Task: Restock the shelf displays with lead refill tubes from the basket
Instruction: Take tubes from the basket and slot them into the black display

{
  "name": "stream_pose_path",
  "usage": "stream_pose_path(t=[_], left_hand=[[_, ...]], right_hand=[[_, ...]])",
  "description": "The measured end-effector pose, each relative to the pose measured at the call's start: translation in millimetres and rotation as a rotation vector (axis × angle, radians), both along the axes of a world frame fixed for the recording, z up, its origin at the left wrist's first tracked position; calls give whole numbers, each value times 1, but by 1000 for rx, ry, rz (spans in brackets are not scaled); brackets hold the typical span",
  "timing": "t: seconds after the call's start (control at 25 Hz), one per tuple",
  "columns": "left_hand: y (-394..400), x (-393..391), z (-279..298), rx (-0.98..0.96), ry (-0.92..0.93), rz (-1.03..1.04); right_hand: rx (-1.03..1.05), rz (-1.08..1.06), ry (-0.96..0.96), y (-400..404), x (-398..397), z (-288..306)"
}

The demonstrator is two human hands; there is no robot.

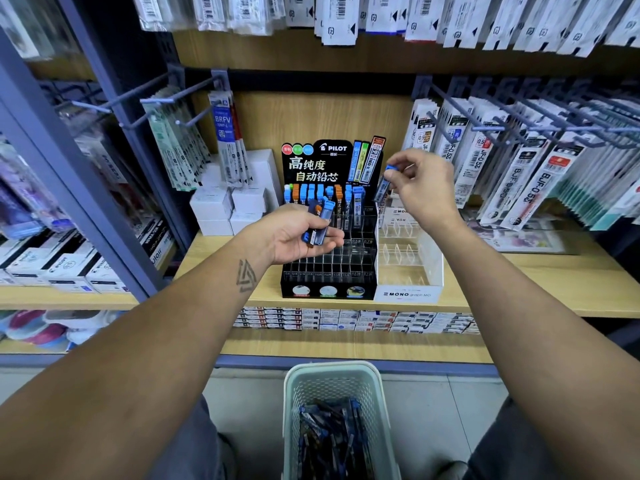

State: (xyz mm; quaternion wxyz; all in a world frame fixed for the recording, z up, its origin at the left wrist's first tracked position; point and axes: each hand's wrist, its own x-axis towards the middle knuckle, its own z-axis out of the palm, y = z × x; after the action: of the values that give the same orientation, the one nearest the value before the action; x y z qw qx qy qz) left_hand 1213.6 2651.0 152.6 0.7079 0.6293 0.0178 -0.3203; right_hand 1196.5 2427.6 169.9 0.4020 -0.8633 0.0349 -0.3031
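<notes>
Lead refill tubes [318,221] sit bunched in our left hand [294,237], fingers curled around a small handful above the black Pilot display [329,265], while our right hand [420,188] pinches a single blue-capped tube [385,184] by its cap, held up near the display's right edge, just above the clear Mono rack [408,268]. We judge the restocking barely begun: only the back row of the Pilot display holds tubes, blue and orange caps standing upright, and the rows of slots in front of it look mostly vacant. The Mono rack beside it shows bare compartments in front. Below, the pale basket [294,393] on the floor between our knees carries a deep pile of tubes yet to be shelved. Most of the work, by our reckoning, lies ahead.
</notes>
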Motion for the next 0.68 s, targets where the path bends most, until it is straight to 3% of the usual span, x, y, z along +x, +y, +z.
stream_pose_path(t=[0.16,0.68], left_hand=[[-6,-1,-2,-18,7,-30],[-12,0,-8,-50,21,-148]], right_hand=[[-74,29,1,6,4,-10],[59,93,110,9,15,-5]])
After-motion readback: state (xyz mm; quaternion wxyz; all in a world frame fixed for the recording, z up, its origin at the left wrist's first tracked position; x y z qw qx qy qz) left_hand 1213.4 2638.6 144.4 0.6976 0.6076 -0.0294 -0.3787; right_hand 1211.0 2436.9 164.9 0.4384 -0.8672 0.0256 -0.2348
